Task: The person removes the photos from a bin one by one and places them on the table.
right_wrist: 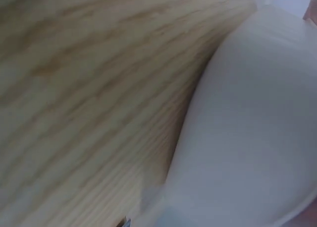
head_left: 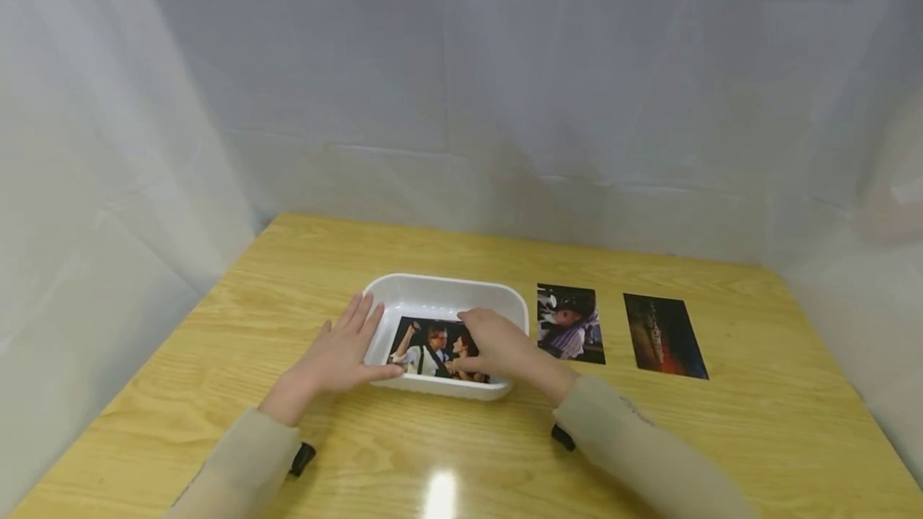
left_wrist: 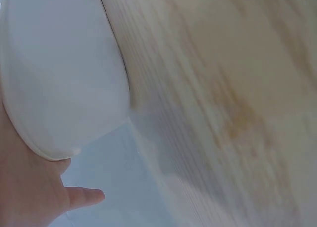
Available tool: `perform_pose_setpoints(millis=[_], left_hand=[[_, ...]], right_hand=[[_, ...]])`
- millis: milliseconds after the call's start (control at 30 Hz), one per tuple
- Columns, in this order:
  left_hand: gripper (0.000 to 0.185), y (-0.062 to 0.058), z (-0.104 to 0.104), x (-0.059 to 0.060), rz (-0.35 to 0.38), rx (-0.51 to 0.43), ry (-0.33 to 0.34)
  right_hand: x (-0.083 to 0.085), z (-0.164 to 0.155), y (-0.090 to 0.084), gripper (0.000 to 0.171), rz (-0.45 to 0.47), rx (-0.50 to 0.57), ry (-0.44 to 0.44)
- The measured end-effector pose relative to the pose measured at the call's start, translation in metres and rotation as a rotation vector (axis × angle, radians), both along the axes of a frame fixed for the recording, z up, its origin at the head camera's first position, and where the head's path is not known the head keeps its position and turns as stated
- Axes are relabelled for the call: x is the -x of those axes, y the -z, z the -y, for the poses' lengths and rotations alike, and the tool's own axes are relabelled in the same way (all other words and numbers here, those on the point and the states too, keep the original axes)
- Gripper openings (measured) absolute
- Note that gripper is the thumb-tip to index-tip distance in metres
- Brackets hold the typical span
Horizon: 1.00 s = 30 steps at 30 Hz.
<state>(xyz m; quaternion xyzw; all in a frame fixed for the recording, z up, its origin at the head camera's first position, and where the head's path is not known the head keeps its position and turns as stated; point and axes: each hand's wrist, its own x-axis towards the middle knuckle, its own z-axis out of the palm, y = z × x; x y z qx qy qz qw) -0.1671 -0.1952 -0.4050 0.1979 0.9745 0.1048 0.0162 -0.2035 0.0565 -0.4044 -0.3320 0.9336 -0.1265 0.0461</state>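
Note:
In the head view a white rectangular tray point(head_left: 447, 288) sits on the wooden table. Inside it lies a photo point(head_left: 425, 355) of two people, partly covered by my right hand. My left hand point(head_left: 339, 355) rests at the tray's left end, fingers spread along the rim and thumb along the front edge. My right hand point(head_left: 501, 347) reaches over the tray's right end, its thumb and fingers over the photo. The left wrist view shows the tray's outer wall point(left_wrist: 64, 73) beside my left hand point(left_wrist: 29, 187). The right wrist view shows mostly the tray's side point(right_wrist: 247, 123).
Right of the tray, a photo point(head_left: 573, 323) of a person in striped clothing lies on the table point(head_left: 360, 455). Farther right is a dark photo point(head_left: 663, 335) with red and blue tones. White sheeting point(head_left: 447, 102) hangs behind and at both sides.

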Motion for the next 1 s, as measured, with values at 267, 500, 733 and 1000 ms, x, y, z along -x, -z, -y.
perform_pose_setpoints(millis=[267, 500, 733, 1000], left_hand=[[0.100, 0.001, 0.000, 0.001, -0.017, -0.001, 0.006], [0.100, 0.002, -0.001, 0.000, -0.002, 0.005, 0.003], [0.098, 0.003, -0.001, -0.001, -0.010, -0.006, -0.005], [0.098, 0.001, -0.002, -0.002, -0.011, -0.008, -0.011]], right_hand=[[0.006, 0.010, 0.010, 0.079, 0.029, -0.064, -0.007], [0.006, 0.013, 0.017, 0.082, 0.003, -0.174, -0.029], [0.007, 0.014, 0.017, 0.077, -0.022, -0.210, -0.050], [0.007, 0.014, 0.016, 0.073, -0.034, -0.213, -0.038]])
